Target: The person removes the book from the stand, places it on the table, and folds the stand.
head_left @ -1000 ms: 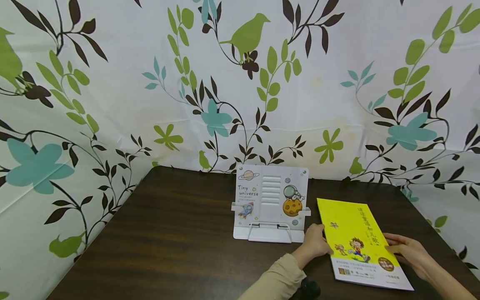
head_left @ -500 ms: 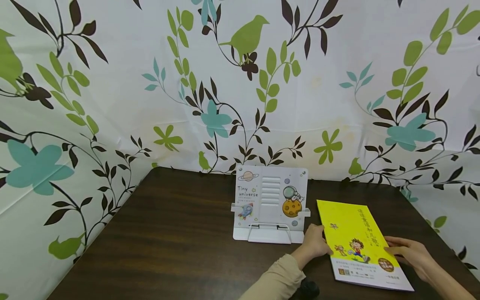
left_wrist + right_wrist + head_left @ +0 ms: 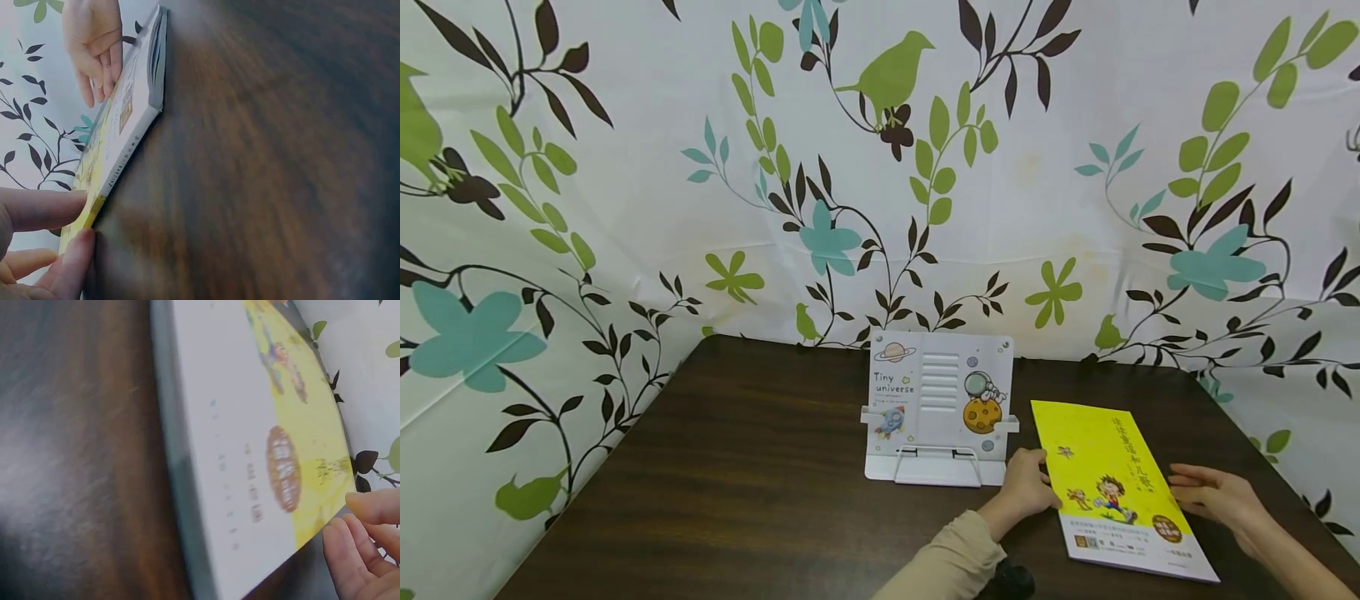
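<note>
Your left hand (image 3: 1027, 487) pinches the yellow book (image 3: 1108, 471); your right hand (image 3: 1221, 504) is loose at its other edge

Your left thumb lies along the cover near the spine, while the other fingers press at the spine itself. Opposite, your right fingers are relaxed, not wrapped around the book; the tips sit right at its edge, and you cannot tell from these views whether they touch it.

You have the book on the right side of the dark wooden table (image 3: 737, 467), front cover up, its white band towards you and its top end angled left. A running child and a small animal are printed above that band. Just left of your book, the white stand (image 3: 940, 400) leans back, showing a planet, a rocket and an astronaut, with a wire support at its foot. Your beige sleeve (image 3: 943, 558) crosses the near side, beside a dark object (image 3: 1011, 579) cut off by the frame. Behind it all hangs a leaf-and-bird patterned cloth (image 3: 647, 192).
</note>
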Demonstrator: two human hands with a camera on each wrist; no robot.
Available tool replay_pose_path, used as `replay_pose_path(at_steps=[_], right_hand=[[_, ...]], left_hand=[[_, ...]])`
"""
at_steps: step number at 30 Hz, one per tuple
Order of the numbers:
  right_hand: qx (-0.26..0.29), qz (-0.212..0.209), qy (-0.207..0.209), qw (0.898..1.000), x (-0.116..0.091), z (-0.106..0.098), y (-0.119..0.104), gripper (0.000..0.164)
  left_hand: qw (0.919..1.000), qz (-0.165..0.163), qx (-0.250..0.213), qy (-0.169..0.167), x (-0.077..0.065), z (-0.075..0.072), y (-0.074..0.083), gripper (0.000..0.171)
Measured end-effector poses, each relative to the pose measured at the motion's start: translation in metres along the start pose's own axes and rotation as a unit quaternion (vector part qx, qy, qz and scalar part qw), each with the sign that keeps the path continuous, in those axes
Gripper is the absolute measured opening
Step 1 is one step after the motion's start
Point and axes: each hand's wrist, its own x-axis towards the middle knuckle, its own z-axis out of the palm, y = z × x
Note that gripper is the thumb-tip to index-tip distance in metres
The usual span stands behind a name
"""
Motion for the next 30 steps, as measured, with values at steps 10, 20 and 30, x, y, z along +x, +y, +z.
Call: replay_pose_path(at_steps=[10, 20, 30], right_hand=[[-0.035, -0.029, -0.002, 0.999, -0.007, 0.006, -0.028, 0.078], [-0.05, -0.083, -0.021, 0.995, -0.001, 0.022, -0.049, 0.072], [-0.061, -0.137, -0.019, 0.988, 0.055, 0.042, -0.021, 0.076]], left_hand=[[0.9996, 0.02, -0.009, -0.015, -0.005, -0.013, 0.006, 0.061], [0.9917, 0.116, 0.005, -0.055, -0.028, -0.061, 0.012, 0.051], [0.9768, 0.212, 0.028, 0.005, -0.05, -0.133, -0.018, 0.041]])
